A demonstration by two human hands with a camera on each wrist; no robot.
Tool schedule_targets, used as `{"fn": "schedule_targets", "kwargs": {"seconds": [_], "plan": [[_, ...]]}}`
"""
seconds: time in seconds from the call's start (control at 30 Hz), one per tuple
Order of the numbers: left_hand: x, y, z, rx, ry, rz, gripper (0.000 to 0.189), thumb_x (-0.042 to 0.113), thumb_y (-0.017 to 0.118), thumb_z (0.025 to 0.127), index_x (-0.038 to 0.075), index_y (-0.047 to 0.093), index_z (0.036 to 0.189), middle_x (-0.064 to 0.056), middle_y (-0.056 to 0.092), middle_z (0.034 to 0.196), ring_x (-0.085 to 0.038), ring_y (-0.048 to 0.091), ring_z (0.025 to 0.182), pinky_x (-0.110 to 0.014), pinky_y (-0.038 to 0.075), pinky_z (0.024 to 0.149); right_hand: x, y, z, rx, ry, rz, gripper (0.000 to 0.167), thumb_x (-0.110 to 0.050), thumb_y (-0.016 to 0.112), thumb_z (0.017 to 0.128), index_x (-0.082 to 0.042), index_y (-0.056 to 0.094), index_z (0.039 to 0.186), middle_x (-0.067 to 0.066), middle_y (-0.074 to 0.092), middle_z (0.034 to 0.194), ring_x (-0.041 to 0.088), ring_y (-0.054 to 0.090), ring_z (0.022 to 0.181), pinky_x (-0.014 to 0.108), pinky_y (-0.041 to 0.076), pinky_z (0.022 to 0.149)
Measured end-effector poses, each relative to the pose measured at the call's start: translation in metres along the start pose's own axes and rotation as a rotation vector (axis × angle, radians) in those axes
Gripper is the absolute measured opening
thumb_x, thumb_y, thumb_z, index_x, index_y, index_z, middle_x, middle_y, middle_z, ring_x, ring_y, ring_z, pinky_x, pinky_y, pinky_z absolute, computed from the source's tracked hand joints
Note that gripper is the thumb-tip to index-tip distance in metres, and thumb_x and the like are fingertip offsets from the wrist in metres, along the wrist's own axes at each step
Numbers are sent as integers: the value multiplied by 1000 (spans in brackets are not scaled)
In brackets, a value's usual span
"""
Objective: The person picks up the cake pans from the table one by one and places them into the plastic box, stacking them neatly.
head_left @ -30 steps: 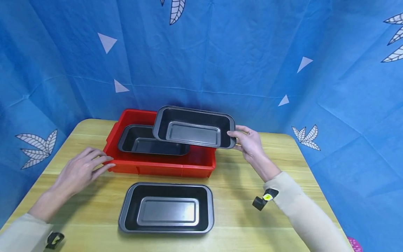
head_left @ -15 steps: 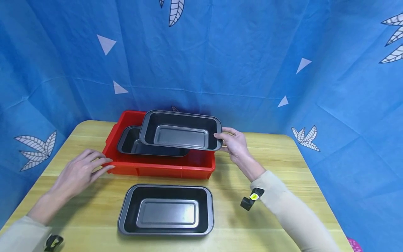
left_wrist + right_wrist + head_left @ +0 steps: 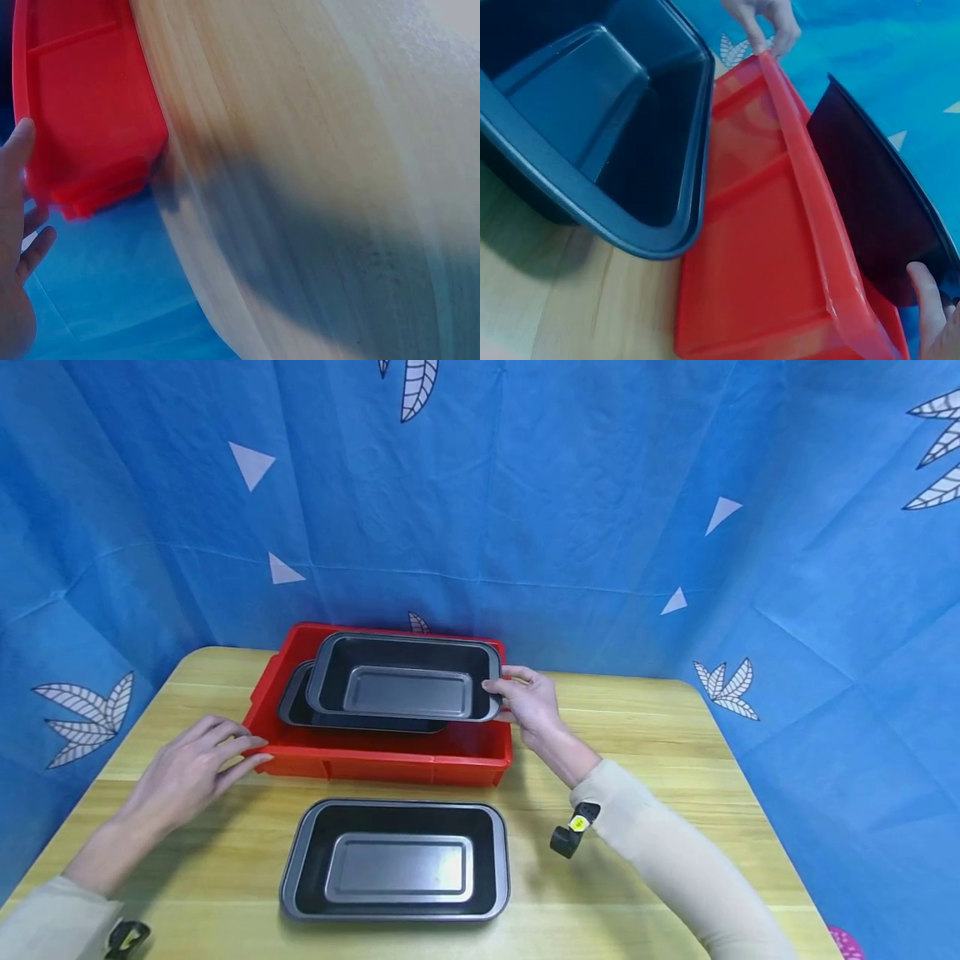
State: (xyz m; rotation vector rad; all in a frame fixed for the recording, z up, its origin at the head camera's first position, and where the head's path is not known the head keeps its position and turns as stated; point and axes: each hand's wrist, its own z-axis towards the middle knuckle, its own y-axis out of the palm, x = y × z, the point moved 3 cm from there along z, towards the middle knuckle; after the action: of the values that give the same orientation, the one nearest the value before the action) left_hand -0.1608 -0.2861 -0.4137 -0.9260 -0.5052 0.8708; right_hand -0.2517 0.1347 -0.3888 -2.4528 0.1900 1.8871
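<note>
A dark loaf pan hangs over the red bin, its right end pinched by my right hand, thumb inside the rim. Beneath it, inside the bin, lies another loaf pan, mostly covered from the head view. My left hand pinches the bin's front left corner between thumb and fingers; the right wrist view also shows those left-hand fingers on the rim. In that view my right thumb presses on the held pan.
A third loaf pan sits on the wooden table in front of the bin. Behind the table hangs a blue patterned cloth, which also runs along both sides.
My right hand has carried the held pan leftward and slightly down, so it now covers more of the pan in the bin. The left hand keeps its place at the bin's corner.
</note>
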Motion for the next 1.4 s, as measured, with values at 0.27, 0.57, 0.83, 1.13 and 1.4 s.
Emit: {"fn": "schedule_targets", "kwargs": {"seconds": [0.27, 0.57, 0.83, 1.13, 1.4], "plan": [[0, 0, 1, 19, 12, 7, 87, 65, 17, 107, 6, 82, 103, -14, 73, 96, -31, 61, 93, -52, 60, 75, 5, 18, 4, -9, 2, -35, 35, -10, 76, 94, -6, 68, 128, 3, 75, 91, 14, 71, 70, 28, 65, 66], [-1, 1, 0, 15, 10, 5, 86, 66, 19, 106, 8, 83, 102, -13, 74, 96, -31, 62, 93, -53, 60, 75, 8, 36, 8, -28, 13, -58, 35, -13, 78, 94, -7, 68, 128, 8, 76, 98, 16, 71, 72, 28, 65, 68], [0, 1, 0, 27, 18, -1, 86, 65, 20, 108, 6, 82, 102, -14, 73, 96, -31, 61, 93, -52, 59, 76, 10, 46, 10, -28, 15, -85, 36, -14, 78, 94, -7, 67, 128, 11, 78, 101, 23, 75, 78, 30, 66, 67], [0, 1, -1, 31, 16, -1, 86, 64, 19, 108, 6, 82, 102, -14, 74, 95, -30, 61, 93, -52, 59, 76, 13, 53, 14, -29, 36, -102, 37, -14, 79, 94, -8, 68, 128, 15, 79, 107, 20, 77, 76, 32, 66, 70], [1, 1, 0, 26, 6, 6, 87, 64, 18, 108, 6, 82, 103, -13, 74, 95, -30, 60, 92, -51, 59, 75, 15, 56, 16, -37, 47, -102, 38, -15, 79, 95, -7, 67, 130, 17, 80, 108, 19, 79, 75, 31, 66, 71]]}}
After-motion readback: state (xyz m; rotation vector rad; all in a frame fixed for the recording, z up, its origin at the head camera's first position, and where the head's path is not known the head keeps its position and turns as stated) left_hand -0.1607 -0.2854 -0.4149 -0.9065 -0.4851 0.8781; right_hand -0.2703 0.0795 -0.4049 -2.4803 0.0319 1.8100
